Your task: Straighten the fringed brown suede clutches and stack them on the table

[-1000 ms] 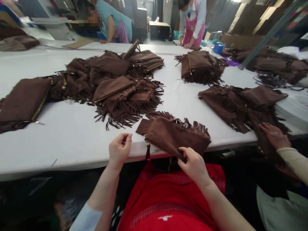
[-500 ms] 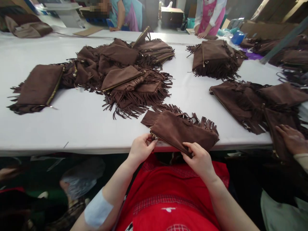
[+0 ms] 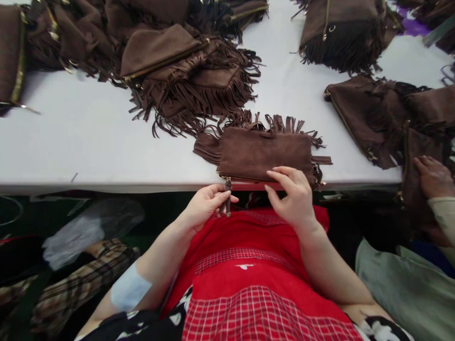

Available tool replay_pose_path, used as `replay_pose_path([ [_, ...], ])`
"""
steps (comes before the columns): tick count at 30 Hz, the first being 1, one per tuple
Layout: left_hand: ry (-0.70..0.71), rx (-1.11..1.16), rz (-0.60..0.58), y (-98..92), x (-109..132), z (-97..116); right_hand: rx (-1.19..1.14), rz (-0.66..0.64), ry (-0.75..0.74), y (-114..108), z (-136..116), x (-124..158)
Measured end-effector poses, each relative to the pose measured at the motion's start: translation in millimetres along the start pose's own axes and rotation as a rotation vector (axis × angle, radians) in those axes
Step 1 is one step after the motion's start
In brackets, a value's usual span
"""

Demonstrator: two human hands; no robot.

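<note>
A brown fringed bag point(image 3: 265, 151) lies flat at the table's near edge, its zipper side facing me and its fringe spread behind and to both sides. My left hand point(image 3: 209, 201) is closed, pinching the dark zipper pull point(image 3: 228, 199) that hangs from the bag's left corner over the edge. My right hand point(image 3: 292, 196) rests with fingers apart on the front right part of the bag, fingertips touching the brown material near the zipper.
Several more fringed bags point(image 3: 159, 52) are heaped behind and to the left on the white table point(image 3: 88, 147). At the right, a co-worker's hand point(image 3: 434, 176) touches another brown bag point(image 3: 417, 147). A clear plastic bag point(image 3: 76, 237) is below the table's edge at left.
My view has tilted downward. The bag has turned to lie squarer along the edge. My right fingers have loosened and spread; my left hand now holds the zipper pull out toward me.
</note>
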State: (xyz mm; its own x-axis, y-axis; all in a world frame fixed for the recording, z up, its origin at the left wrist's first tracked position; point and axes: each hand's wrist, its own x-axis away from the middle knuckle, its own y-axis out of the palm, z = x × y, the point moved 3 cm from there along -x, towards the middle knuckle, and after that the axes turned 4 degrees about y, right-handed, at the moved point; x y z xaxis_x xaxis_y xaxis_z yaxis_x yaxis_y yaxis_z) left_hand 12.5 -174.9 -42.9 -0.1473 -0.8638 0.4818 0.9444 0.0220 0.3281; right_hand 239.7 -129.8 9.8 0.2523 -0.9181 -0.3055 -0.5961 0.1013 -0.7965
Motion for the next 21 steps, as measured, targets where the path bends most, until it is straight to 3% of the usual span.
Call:
replay_pose_path([
  [4,0.016,0.038,0.004,3.7,0,-1,-0.389,-0.323,0.116,25,-38,27],
  [7,0.014,0.075,0.013,6.0,-1,-2,-0.667,-0.593,0.336,51,-46,43],
  [9,0.014,0.089,0.009,7.3,-1,-2,-0.841,-0.696,0.449,61,-45,49],
  [16,0.02,0.093,-0.004,8.8,-3,-4,-0.953,-0.632,0.655,64,-39,50],
  [21,0.038,0.112,-0.012,12.0,-2,-2,-0.937,-0.612,0.681,66,-34,53],
])
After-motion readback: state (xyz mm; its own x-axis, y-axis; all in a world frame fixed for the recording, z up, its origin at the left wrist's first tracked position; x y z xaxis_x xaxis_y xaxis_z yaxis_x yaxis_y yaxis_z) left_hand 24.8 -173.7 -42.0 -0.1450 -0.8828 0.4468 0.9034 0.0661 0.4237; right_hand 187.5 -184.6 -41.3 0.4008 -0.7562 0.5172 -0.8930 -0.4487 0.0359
